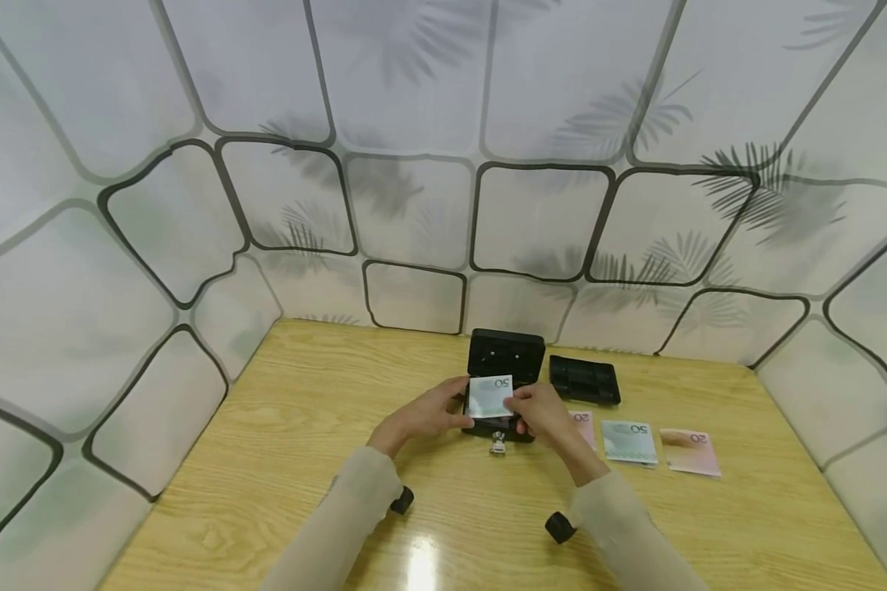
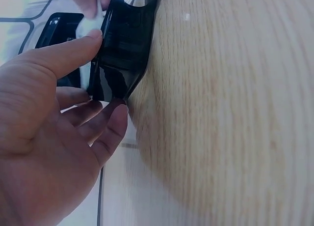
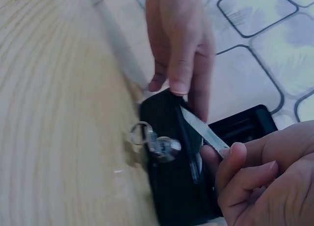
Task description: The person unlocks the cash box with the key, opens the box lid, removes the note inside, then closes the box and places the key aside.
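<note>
A small black cash box (image 1: 498, 431) stands with its lid (image 1: 506, 355) raised, a lock and keys (image 1: 498, 444) on its front. Over its opening lies a green-white 50 banknote (image 1: 488, 397), tilted down into the box in the right wrist view. My right hand (image 1: 543, 408) pinches the note's right edge between thumb and fingers. At the box's left end is my left hand (image 1: 436, 408). In the left wrist view its thumb (image 2: 78, 54) lies at the front rim beside the note, and its other fingers curl round the end wall. The box's inside is mostly hidden by the note.
Right of the box lies a black compartment tray (image 1: 584, 380). Nearer me are a pink 20 note (image 1: 583, 423) partly behind the right arm, green 50 notes (image 1: 628, 443) and another pink 20 note (image 1: 691, 452). A patterned curtain (image 1: 414, 295) borders the wooden table (image 1: 303, 386).
</note>
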Motion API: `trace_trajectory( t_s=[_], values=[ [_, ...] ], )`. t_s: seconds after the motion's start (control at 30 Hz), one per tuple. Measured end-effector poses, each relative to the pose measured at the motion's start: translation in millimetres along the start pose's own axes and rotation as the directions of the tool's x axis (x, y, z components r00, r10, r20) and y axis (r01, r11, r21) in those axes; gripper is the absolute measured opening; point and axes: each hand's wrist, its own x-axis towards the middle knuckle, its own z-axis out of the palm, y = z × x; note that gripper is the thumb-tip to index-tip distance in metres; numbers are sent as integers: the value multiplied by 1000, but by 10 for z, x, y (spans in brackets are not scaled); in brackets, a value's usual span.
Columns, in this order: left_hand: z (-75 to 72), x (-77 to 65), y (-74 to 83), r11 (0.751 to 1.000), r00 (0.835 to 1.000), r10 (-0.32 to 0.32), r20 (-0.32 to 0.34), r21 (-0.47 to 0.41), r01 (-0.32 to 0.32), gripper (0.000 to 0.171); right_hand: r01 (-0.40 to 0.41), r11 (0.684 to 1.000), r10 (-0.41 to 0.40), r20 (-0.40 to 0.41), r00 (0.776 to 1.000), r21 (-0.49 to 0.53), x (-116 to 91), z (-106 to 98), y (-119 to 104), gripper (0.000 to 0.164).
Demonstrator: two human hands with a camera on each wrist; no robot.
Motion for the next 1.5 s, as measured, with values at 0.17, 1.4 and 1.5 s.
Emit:
trace_trajectory(
  t_s=[0.17,1.4,1.5],
  values=[
    [8,7,-17,1000,1000,6,3,-31,-6,79,9,999,-10,-33,999,-34,-87,-154,-89,21],
    [1,-23,48,1000,1000,19,6,8,-19,81,-105,990,108,32,994,-95,-1079,-1200,314,29],
    [3,-24,55,1000,1000,14,5,13,-14,80,-112,991,117,68,991,-75,-1099,-1175,407,28]
  ],
)
